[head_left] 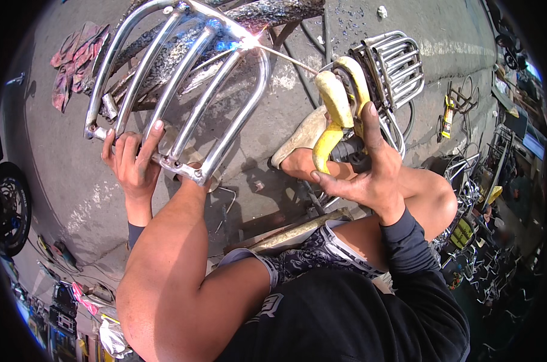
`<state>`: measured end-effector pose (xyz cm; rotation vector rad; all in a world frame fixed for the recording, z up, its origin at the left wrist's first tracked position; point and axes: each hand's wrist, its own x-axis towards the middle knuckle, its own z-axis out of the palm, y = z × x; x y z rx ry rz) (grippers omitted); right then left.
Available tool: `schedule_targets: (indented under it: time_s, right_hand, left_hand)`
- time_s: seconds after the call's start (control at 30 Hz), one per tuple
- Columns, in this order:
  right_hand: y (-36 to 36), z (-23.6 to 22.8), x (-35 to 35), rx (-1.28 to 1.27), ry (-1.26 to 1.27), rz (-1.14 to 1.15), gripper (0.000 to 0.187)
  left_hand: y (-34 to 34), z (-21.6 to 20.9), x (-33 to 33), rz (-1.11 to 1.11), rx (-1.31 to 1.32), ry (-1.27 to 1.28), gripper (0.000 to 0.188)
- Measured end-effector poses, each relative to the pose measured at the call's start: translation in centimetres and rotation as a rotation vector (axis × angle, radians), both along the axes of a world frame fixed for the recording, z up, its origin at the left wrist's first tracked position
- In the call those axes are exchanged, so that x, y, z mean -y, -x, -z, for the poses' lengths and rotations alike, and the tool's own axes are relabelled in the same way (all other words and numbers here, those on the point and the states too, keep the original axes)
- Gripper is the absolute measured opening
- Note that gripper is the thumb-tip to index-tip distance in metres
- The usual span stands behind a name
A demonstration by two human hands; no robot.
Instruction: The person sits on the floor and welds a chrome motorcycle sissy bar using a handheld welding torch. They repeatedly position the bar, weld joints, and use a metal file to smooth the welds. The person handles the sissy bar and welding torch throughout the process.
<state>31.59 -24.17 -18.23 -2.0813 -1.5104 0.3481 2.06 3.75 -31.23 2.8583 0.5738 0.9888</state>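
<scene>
My left hand [134,160] grips the lower bar of a shiny tubular metal rack [180,84], its fingers curled over the bar. The rack's several curved tubes slant up and away to a rounded top. In my right hand [376,178] is a yellow welding electrode holder [335,102], held between thumb and fingers; some fingers are hidden behind it. From the holder a thin welding rod [288,57] runs left to the rack's far right corner. A bright arc [249,42] with sparks glows where the rod's tip meets the tube.
Under the rack lies a rough, spatter-crusted metal beam [279,12]. A second tubular rack [400,66] stands beyond my right hand. A stained red cloth [77,60] is on the concrete at far left. Metal scraps [466,259] crowd the right side; a wheel [11,208] shows at the left rim.
</scene>
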Motion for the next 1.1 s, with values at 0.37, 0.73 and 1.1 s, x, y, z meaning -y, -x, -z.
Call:
schedule_targets:
  time_s: [0.37, 0.73, 1.1]
  right_hand:
    - [0.39, -0.06, -0.48, -0.052, -0.090, 0.046, 0.105]
    - [0.27, -0.06, -0.66, 0.004, -0.056, 0.016, 0.115]
    - [0.11, 0.45, -0.18, -0.043, -0.018, 0.001, 0.127]
  left_hand:
    - [-0.12, -0.26, 0.11, -0.010, -0.011, 0.017, 0.056]
    - [-0.27, -0.22, 0.03, 0.007, 0.000, 0.024, 0.058]
    - [-0.11, -0.36, -0.11, 0.005, -0.021, 0.005, 0.055]
